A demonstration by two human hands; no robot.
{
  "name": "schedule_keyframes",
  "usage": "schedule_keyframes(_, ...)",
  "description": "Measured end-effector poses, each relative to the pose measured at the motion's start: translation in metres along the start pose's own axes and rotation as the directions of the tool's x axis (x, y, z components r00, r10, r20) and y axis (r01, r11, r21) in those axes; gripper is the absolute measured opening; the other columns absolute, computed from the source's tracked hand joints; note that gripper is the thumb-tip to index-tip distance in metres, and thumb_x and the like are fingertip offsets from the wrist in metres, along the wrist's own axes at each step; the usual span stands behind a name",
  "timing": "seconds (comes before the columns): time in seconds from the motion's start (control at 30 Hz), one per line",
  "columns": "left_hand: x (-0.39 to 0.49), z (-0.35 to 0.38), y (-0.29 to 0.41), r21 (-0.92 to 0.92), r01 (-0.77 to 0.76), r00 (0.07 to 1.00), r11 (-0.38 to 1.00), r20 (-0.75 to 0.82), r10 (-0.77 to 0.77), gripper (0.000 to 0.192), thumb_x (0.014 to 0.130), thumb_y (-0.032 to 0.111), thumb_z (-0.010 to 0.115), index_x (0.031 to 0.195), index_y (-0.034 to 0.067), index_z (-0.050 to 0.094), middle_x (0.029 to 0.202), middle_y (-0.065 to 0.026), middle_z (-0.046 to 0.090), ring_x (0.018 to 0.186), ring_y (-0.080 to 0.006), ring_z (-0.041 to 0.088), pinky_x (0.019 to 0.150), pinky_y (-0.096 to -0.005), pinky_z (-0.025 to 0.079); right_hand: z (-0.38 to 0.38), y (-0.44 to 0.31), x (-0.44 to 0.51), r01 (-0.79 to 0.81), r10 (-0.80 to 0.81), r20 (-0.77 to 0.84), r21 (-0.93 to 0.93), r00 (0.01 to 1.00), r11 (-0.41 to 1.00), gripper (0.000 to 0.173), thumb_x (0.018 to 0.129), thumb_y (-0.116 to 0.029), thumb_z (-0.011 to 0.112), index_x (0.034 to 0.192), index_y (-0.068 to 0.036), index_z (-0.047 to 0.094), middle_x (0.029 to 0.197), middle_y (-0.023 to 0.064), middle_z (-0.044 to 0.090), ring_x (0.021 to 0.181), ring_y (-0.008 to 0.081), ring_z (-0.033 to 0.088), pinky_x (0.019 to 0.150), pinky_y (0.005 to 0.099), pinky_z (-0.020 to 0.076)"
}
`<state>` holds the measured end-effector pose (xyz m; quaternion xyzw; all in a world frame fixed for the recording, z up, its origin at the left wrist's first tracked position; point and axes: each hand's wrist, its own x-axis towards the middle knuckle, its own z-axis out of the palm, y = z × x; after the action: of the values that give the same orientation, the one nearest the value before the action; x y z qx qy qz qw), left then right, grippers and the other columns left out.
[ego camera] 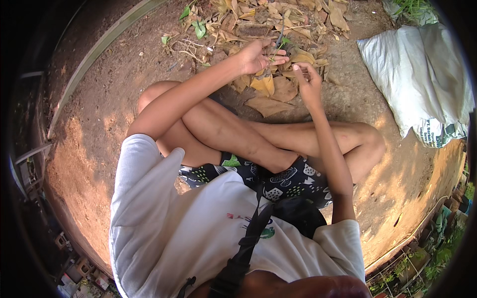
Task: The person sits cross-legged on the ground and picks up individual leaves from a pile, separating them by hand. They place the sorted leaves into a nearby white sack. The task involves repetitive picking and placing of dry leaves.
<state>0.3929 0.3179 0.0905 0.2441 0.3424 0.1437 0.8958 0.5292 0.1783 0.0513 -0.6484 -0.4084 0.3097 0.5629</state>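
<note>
My left hand (262,57) is palm up over a heap of dry brown leaves (285,88), its fingers spread. A thin green stem with small leaves (285,41) lies at its fingers; whether they grip it I cannot tell. Just to the right, my right hand (308,76) hangs over the heap's edge with bent fingers, the thumb near the fingertips. Nothing shows clearly between them. A dark thin stick or tool (281,31) stands among the leaves beyond the left fingers.
A white woven plastic sack (413,74) with printing lies on the bare soil at right. Green leaves (199,29) and dry twigs (192,50) are scattered left of the heap. A curved pale edging (93,52) runs along the left. My crossed legs (238,134) are below the heap.
</note>
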Motion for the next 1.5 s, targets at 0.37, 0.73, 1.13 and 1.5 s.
schedule_keyframes(0.37, -0.001, 0.004, -0.024, 0.109, 0.001, 0.958, 0.994, 0.284, -0.032, 0.011, 0.097, 0.012, 0.036, 0.1, 0.003, 0.041, 0.128, -0.0198, 0.048, 0.107, -0.0221, 0.056, 0.093, -0.0324, 0.047, 0.015, 0.009, -0.006, 0.085, -0.084, 0.078, -0.007, 0.993, 0.996, 0.011, 0.08, -0.01, 0.068, 0.09, -0.005, 0.065, 0.079, 0.0002, 0.066, 0.07, 0.0067, 0.056, 0.062, 0.0222, 0.0428)
schedule_keyframes(0.73, 0.0, 0.003, -0.027, 0.057, 0.021, 0.958, 0.998, 0.283, -0.036, 0.022, 0.093, 0.012, 0.046, 0.11, 0.001, 0.039, 0.121, -0.0193, 0.051, 0.102, -0.0214, 0.057, 0.089, -0.032, 0.049, 0.01, 0.004, -0.007, 0.057, -0.056, 0.177, -0.003, 0.983, 0.998, 0.011, 0.078, -0.011, 0.07, 0.087, -0.006, 0.065, 0.079, -0.0002, 0.065, 0.072, 0.0053, 0.055, 0.063, 0.0218, 0.0413)
schedule_keyframes(1.13, -0.008, 0.005, 0.0, 0.782, -0.533, 0.657, 0.325, 0.14, 0.741, 0.039, 0.084, 0.012, 0.058, 0.119, 0.002, 0.042, 0.119, -0.0144, 0.051, 0.114, -0.0236, 0.048, 0.097, -0.0363, 0.037, 0.001, 0.004, 0.002, -0.11, 0.109, -0.01, -0.123, 0.994, 0.986, 0.013, 0.081, -0.01, 0.068, 0.087, 0.0, 0.063, 0.081, 0.0048, 0.065, 0.074, 0.0077, 0.059, 0.067, 0.022, 0.0454)
schedule_keyframes(1.5, -0.012, 0.005, -0.026, 0.753, -0.484, 0.738, -0.446, 0.625, 0.254, 0.044, 0.087, 0.037, 0.056, 0.122, 0.011, 0.053, 0.116, -0.013, 0.055, 0.117, -0.0283, 0.046, 0.1, -0.0424, 0.033, 0.003, 0.007, 0.001, -0.106, 0.107, 0.01, 0.286, 0.994, 0.952, 0.019, 0.077, -0.002, 0.068, 0.095, 0.003, 0.062, 0.084, 0.0078, 0.067, 0.075, 0.0105, 0.062, 0.066, 0.0212, 0.0474)
